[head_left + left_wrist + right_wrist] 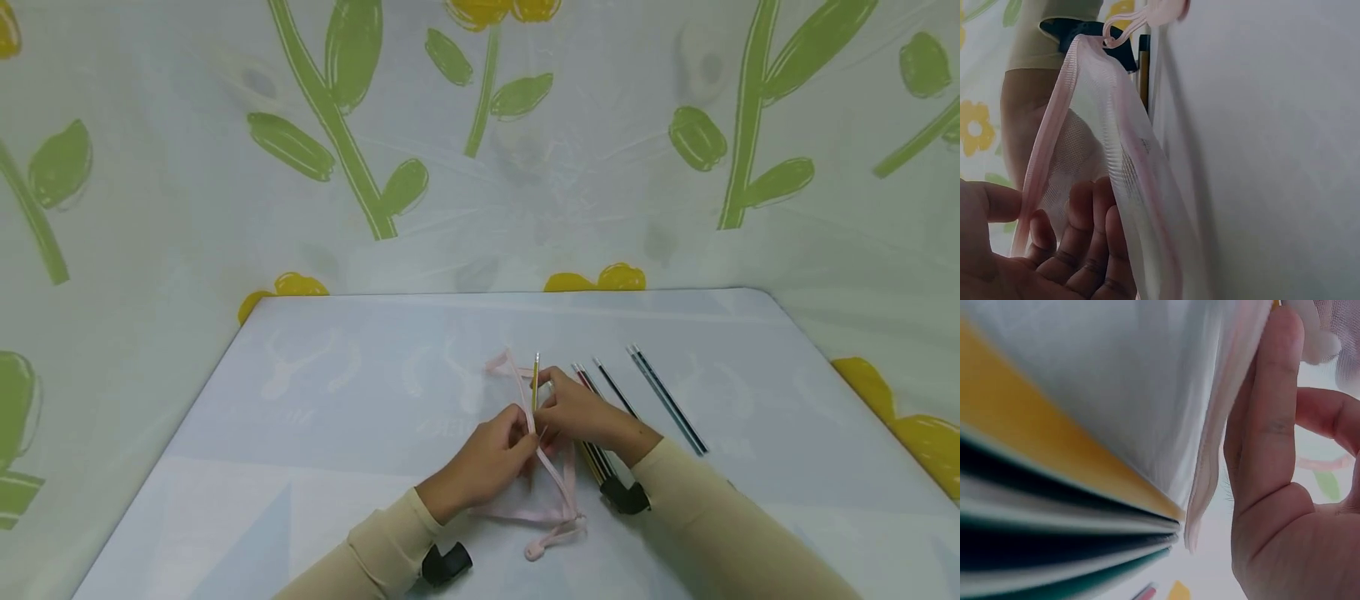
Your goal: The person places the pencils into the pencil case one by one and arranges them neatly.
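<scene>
A pink mesh zip pouch (517,512) lies in the middle of the table under both hands, its mouth parted. My left hand (487,454) pinches the zip edge (1044,150) between thumb and fingers, with its other fingers curled against the mesh in the left wrist view. In my right hand (573,408) is a yellow pencil (536,375), standing up beside the zip edge; its lower part is hidden. The right fingers (1272,419) reach along the pouch's edge in the right wrist view. A round pink zip pull (534,551) hangs at the near end.
Several striped pencils (596,458) lie partly under my right wrist. Farther right are one dark pencil (615,387) and a pair of dark pencils (667,400). Black wrist mounts (447,565) sit at both cuffs. A flower-patterned curtain (600,183) stands behind the white table (300,417).
</scene>
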The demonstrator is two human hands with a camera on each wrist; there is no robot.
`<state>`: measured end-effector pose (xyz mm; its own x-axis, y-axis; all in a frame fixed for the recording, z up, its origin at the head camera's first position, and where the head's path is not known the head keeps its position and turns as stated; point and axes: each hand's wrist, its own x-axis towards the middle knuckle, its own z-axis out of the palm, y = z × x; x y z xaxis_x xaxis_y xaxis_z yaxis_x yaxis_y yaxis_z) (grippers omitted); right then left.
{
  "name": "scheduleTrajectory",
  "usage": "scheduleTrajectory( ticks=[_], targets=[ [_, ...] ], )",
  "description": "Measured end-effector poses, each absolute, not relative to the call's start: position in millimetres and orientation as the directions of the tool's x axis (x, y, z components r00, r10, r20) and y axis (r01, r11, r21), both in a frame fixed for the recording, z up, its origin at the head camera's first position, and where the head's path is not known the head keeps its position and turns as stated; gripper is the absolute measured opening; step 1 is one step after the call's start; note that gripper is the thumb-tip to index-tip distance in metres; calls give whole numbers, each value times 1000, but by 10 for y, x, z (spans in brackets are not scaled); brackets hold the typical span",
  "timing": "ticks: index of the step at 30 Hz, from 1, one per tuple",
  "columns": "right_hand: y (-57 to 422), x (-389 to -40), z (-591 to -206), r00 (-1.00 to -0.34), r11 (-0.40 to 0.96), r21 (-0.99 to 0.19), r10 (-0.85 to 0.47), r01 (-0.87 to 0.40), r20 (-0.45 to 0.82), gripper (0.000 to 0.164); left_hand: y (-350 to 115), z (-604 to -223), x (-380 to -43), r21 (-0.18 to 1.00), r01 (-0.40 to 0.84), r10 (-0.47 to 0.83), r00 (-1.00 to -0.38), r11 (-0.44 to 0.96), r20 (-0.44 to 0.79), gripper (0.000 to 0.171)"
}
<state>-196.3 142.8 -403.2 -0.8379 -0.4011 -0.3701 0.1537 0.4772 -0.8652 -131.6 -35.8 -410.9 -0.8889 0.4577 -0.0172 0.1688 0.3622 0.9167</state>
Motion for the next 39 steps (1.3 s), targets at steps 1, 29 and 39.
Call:
scheduleTrajectory(
  ticks=[1, 29, 39],
  targets=[
    [1415, -1965, -4033, -834, 488, -858, -398, 159, -381, 63, -362, -4113, -1317, 915, 167, 456, -890, 367, -20, 12],
    [1200, -2035, -4077, -786, 583, -787, -383, 202, -485, 42, -420, -4052, -1355, 954, 93, 430, -902, 285, -41, 13],
    [1137, -2034, -4055, -791, 694, -714, -387, 88, -474, 31, -452, -4115, -1434, 955, 29, 440, -891, 295, -109, 21]
  ],
)
